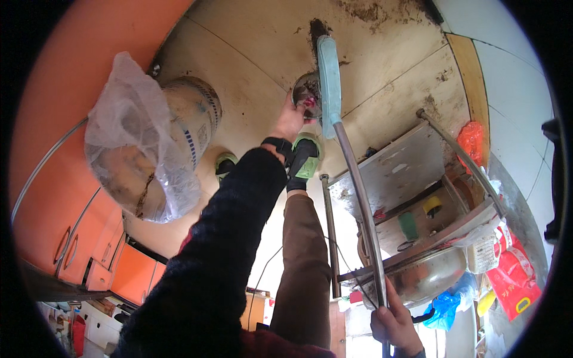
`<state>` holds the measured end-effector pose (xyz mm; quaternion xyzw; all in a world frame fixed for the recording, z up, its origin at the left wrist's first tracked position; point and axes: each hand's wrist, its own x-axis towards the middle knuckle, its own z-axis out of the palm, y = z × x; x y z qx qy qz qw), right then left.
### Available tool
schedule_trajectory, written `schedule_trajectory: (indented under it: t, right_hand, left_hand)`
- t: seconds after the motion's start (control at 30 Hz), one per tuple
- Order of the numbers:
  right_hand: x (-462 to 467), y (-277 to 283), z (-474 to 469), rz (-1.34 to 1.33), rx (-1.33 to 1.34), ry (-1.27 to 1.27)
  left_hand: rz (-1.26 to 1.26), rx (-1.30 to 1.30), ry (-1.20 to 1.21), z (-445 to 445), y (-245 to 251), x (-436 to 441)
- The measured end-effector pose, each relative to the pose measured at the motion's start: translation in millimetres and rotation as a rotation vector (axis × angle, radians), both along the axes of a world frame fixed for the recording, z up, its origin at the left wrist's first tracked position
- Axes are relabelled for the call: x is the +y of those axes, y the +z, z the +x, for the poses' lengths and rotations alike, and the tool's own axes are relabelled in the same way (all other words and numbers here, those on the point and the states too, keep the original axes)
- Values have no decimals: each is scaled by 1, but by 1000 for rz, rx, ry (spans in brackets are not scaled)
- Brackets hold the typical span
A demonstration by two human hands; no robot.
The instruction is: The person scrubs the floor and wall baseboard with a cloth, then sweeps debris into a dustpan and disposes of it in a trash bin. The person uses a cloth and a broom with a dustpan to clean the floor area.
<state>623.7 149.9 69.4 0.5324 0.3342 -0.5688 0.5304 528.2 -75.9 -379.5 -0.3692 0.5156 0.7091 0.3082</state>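
Observation:
My left hand (292, 117) grips the rim of a shallow round dish (297, 91) low over the tiled floor. Dark debris and a pinkish-red scrap lie in the dish. In my right hand (394, 320), at the lower right, is the metal pole (358, 179) of a broom-like floor tool. Its long pale blue head (330, 76) covers the dish's right side; no bristles can be made out. A dark patch of dirt (318, 27) lies on the floor just beyond the head. Behind the dish is my foot in a green shoe (309, 154).
At left stands a pale bucket (197, 100) with a clear plastic bag (130, 107) over its mouth, near orange cabinets (49, 179). To the right, a metal-legged rack (394, 161) holds a steel basin (429, 273). An orange-red bag (471, 141) lies by the wall.

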Motion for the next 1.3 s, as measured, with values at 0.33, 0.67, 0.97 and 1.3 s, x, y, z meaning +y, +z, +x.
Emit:
schedule_trajectory:
  t: [0.33, 0.67, 0.97, 1.3]
  right_hand:
    - [-2, 164, 41, 218, 81, 136]
    - [-16, 116, 44, 197, 86, -178]
    - [-35, 42, 39, 226, 123, -211]
    - [-32, 13, 11, 303, 175, -88]
  left_hand:
    - [167, 37, 268, 0, 153, -39]
    - [-88, 240, 273, 37, 329, -161]
    - [-1301, 405, -328, 79, 307, -299]
    - [-1608, 158, -971, 39, 283, -290]
